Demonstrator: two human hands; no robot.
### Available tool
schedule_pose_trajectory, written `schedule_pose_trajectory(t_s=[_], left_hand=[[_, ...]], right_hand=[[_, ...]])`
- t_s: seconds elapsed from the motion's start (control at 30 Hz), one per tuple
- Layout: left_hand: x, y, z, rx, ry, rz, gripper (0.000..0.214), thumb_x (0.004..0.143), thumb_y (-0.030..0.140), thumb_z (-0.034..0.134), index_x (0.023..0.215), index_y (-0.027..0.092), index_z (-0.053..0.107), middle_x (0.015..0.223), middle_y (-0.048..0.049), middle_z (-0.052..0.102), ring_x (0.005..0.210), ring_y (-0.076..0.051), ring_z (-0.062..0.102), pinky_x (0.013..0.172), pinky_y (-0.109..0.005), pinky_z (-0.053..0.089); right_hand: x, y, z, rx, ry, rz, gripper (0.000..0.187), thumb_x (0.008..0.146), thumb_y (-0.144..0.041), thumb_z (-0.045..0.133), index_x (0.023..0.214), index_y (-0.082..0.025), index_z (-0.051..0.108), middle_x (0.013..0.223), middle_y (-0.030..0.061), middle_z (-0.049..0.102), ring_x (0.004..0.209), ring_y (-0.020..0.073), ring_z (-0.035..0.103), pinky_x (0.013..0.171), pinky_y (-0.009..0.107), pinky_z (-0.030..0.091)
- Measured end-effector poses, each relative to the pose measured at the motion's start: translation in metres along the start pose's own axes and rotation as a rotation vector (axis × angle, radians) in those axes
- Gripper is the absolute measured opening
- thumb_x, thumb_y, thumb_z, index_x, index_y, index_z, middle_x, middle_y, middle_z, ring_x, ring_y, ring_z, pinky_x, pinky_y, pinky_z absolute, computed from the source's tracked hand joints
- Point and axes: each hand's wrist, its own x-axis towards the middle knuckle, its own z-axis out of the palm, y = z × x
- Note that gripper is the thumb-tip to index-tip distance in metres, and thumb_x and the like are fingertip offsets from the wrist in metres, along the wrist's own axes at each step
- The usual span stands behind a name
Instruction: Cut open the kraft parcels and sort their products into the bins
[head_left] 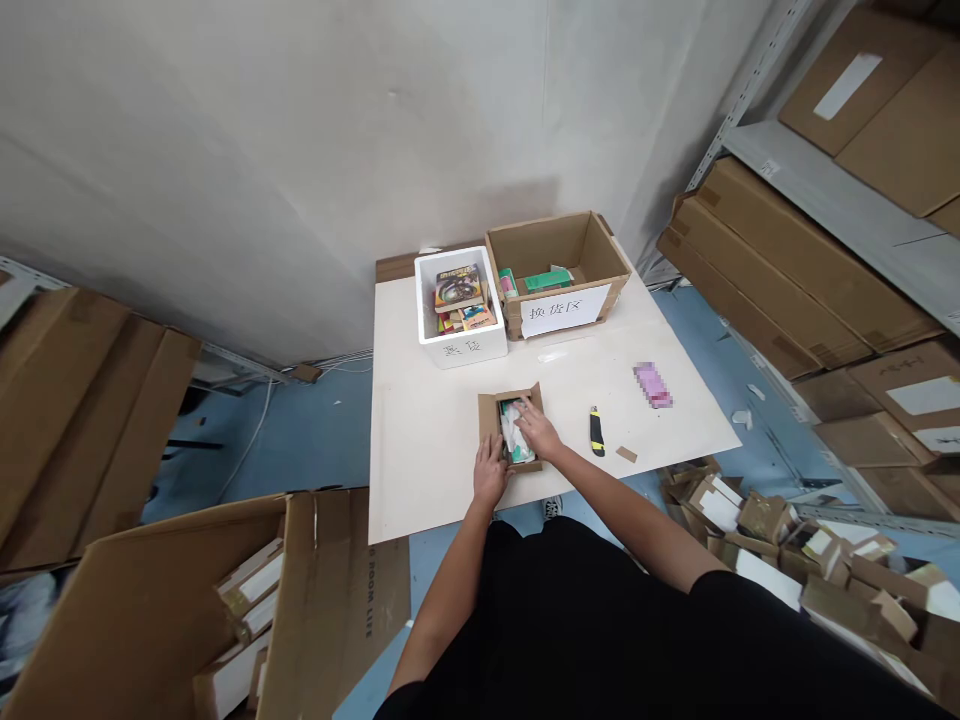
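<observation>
A small opened cardboard box (491, 412) lies on the white table (420, 450) near its front edge, flaps spread, with green and white contents (512, 412) inside. My left hand (490, 474) rests on the box's near left corner with its fingers curled against the cardboard. My right hand (537, 430) reaches into the box, fingers lying on the white wrapping. A black and yellow utility knife (596, 431) lies just right of my right hand.
A white foam bin (459, 345) with colourful items and a labelled brown carton (559, 300) stand at the table's back. A pink object (652, 385) and a cardboard scrap (626, 454) lie right. Opened small boxes pile up on the floor (795, 550); a large carton (187, 610) sits left.
</observation>
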Motion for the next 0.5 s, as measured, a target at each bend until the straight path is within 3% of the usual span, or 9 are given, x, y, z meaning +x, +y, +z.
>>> schedule_pose_trajectory(t_s=[0.07,0.13,0.2,0.3,0.4,0.5], left_hand=[[0.004,-0.006,-0.002,-0.015,0.009,0.013,0.019,0.094,0.029,0.066,0.102,0.024,0.083,0.172,-0.0017,0.037,0.165,-0.036,0.011,0.133,-0.062,0.018],[0.008,-0.015,-0.003,-0.033,0.012,0.039,0.018,0.092,0.026,0.067,0.101,0.025,0.083,0.171,-0.0009,0.04,0.165,-0.035,0.012,0.133,-0.063,0.018],[0.01,-0.025,0.0,-0.047,0.048,0.089,0.015,0.09,0.025,0.07,0.098,0.025,0.083,0.169,-0.001,0.043,0.164,-0.035,0.016,0.132,-0.063,0.021],[0.011,-0.04,0.007,-0.062,0.161,0.195,0.008,0.084,0.022,0.076,0.089,0.022,0.082,0.167,-0.0064,0.046,0.161,-0.038,0.026,0.129,-0.062,0.026],[0.012,-0.05,0.015,-0.075,0.22,0.247,0.005,0.082,0.021,0.078,0.084,0.02,0.082,0.165,-0.0105,0.05,0.158,-0.039,0.033,0.128,-0.06,0.03],[0.013,-0.054,0.021,-0.101,0.233,0.255,0.005,0.083,0.023,0.077,0.082,0.02,0.082,0.163,-0.0098,0.051,0.158,-0.039,0.034,0.127,-0.06,0.03]], right_hand=[[-0.003,-0.003,0.008,-0.001,-0.139,-0.003,0.035,0.09,-0.01,0.063,0.122,-0.022,0.074,0.167,0.0079,0.045,0.16,0.0275,0.031,0.127,0.051,0.035],[-0.001,-0.007,0.015,-0.099,-0.243,0.084,0.048,0.082,-0.012,0.078,0.127,-0.023,0.072,0.17,0.0094,0.039,0.158,0.0325,0.035,0.122,0.05,0.041],[0.005,-0.015,0.023,-0.261,-0.306,0.177,0.073,0.073,-0.015,0.088,0.141,-0.025,0.064,0.175,0.0116,0.028,0.16,0.0385,0.027,0.12,0.052,0.043],[0.02,-0.032,0.039,-0.482,-0.392,0.234,0.105,0.072,-0.023,0.091,0.164,-0.022,0.04,0.178,0.0177,0.013,0.162,0.0461,0.015,0.12,0.058,0.04],[0.032,-0.048,0.058,-0.639,-0.429,0.278,0.115,0.076,-0.029,0.086,0.171,-0.013,0.023,0.176,0.0241,0.005,0.161,0.0506,0.01,0.12,0.063,0.037],[0.037,-0.054,0.069,-0.749,-0.405,0.298,0.113,0.079,-0.036,0.081,0.171,-0.01,0.02,0.176,0.0244,0.003,0.162,0.0506,0.007,0.122,0.067,0.032]])
